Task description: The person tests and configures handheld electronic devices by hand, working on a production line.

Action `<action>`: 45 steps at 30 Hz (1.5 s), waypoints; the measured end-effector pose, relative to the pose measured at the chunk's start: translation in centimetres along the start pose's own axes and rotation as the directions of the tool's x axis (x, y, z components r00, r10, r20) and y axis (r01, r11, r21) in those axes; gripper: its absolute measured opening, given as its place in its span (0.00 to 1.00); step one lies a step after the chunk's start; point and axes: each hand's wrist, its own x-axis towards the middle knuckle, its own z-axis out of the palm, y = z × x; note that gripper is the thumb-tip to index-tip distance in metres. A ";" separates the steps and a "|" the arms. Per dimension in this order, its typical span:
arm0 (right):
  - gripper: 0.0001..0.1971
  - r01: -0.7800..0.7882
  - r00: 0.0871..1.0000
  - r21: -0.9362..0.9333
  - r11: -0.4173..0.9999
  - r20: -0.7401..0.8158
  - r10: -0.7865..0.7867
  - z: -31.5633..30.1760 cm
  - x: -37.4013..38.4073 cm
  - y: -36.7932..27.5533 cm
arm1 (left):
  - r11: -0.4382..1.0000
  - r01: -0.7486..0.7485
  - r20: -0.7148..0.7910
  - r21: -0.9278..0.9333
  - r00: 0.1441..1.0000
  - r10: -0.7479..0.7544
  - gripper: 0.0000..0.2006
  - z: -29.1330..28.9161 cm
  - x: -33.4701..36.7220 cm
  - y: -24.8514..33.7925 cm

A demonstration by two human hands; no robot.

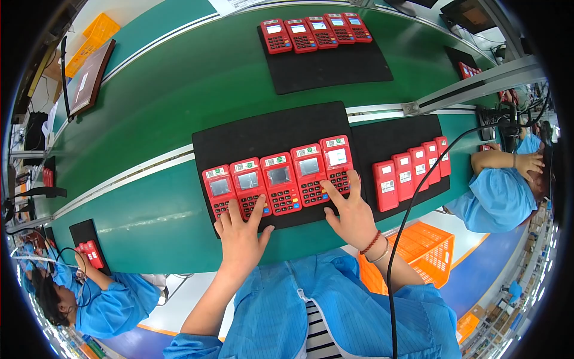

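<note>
Several red handheld card terminals lie side by side on a black mat (266, 128) in front of me, screens and keypads facing up. My left hand (242, 236) has its fingers spread over the keypads of the left terminal (219, 186) and the second terminal (247, 179). Between the hands lies the middle terminal (279, 176). My right hand (353, 215) is also spread, with fingertips at the keypads of the fourth terminal (308, 166) and the right terminal (337, 157). That right terminal's screen is lit; the others look dark or grey. Neither hand grasps anything.
To the right, more red terminals (404, 173) lie face down on another black mat (394, 134). Across the green bench, lit terminals (323, 33) sit on a far mat (329, 72). A black cable (412, 203) crosses at right. Orange crates (433, 251) stand below; people work on both sides.
</note>
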 end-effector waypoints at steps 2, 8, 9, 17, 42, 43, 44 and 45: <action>0.31 -0.004 1.000 0.000 1.000 0.005 0.004 0.0 0.0 0.0 | 1.000 0.000 0.000 -0.003 1.000 0.000 0.34 0.0 0.0 0.0; 0.32 0.011 1.000 -0.013 1.000 -0.006 -0.011 0.2 -0.1 0.1 | 1.000 -0.003 -0.002 0.008 1.000 0.003 0.34 0.2 -0.1 -0.1; 0.32 0.009 1.000 -0.009 1.000 -0.007 -0.009 0.2 -0.1 0.1 | 1.000 -0.003 -0.001 0.008 1.000 0.003 0.35 0.2 -0.1 -0.1; 0.32 -0.006 1.000 -0.011 1.000 -0.014 0.006 0.4 -0.2 0.0 | 1.000 -0.005 -0.002 0.001 1.000 0.005 0.34 0.0 0.0 0.0; 0.25 0.250 0.959 -0.114 0.961 -0.110 -0.263 3.2 1.7 -2.5 | 0.999 -0.034 -0.109 0.021 0.993 0.036 0.34 0.9 0.0 -0.3; 0.25 0.251 0.958 -0.115 0.961 -0.113 -0.264 3.2 1.7 -2.5 | 0.999 -0.034 -0.112 0.022 0.993 0.037 0.34 0.8 0.0 -0.3; 0.25 0.252 0.957 -0.119 0.960 -0.119 -0.266 3.2 1.7 -2.6 | 1.000 -0.026 -0.103 0.004 0.994 0.027 0.34 0.7 0.0 -0.3; 0.26 0.252 0.956 -0.123 0.960 -0.125 -0.267 3.2 1.7 -2.6 | 1.000 -0.019 -0.094 -0.014 0.995 0.017 0.33 0.6 -0.1 -0.2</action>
